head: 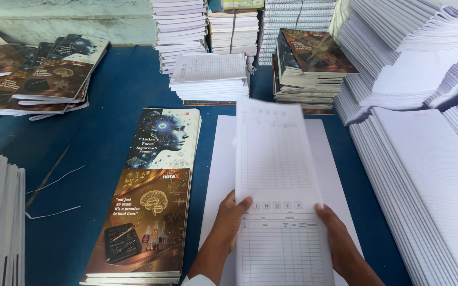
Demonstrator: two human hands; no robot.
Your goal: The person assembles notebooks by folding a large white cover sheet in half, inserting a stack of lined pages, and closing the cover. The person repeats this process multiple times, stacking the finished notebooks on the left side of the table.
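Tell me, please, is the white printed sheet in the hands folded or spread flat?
Spread flat: the white printed sheet shows full length, held between left hand and right hand.

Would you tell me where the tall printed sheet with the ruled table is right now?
In the head view the printed sheet is held upright at lower centre between the left hand and right hand, over a blank white sheet, right of the cover stack.

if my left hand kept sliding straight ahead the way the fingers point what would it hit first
The left hand grips the left edge of the long ruled sheet, fingers pointing up and slightly right. Going on, it would probably first slide further onto that sheet itself; depth is hard to judge.
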